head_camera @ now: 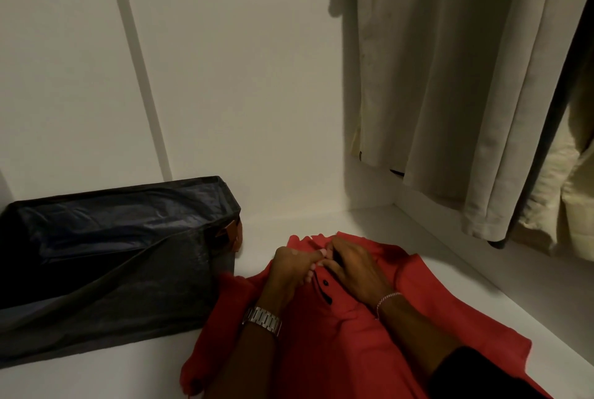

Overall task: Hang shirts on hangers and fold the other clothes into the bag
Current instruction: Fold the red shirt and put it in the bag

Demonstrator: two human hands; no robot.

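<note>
Head view, the only one here: a red polo shirt [369,334] is laid out flat, front side up, on the white wardrobe shelf [128,373], collar pointing away toward the back wall. Both hands are brought together right at the top of the button placket, just under the collar. The left hand [292,270] is curled with its fingertips pinching the fabric at the placket edge, and the right hand [350,266] is bent over the other side, fingers also nipped onto the cloth there, so the two are pretty much touching each other. Two black buttons [326,283] can be seen lower down the placket, just below the hands. A metal watch [263,320] is worn on the left wrist, a thin beaded bracelet [387,299] on the right. The dark fabric bag [106,257] is parked just to the left of the shirt, its top open, and one red sleeve is pressed up against its side. Off to the right, pale shirts [450,77] are hung in the wardrobe, well apart from the red one.
</note>
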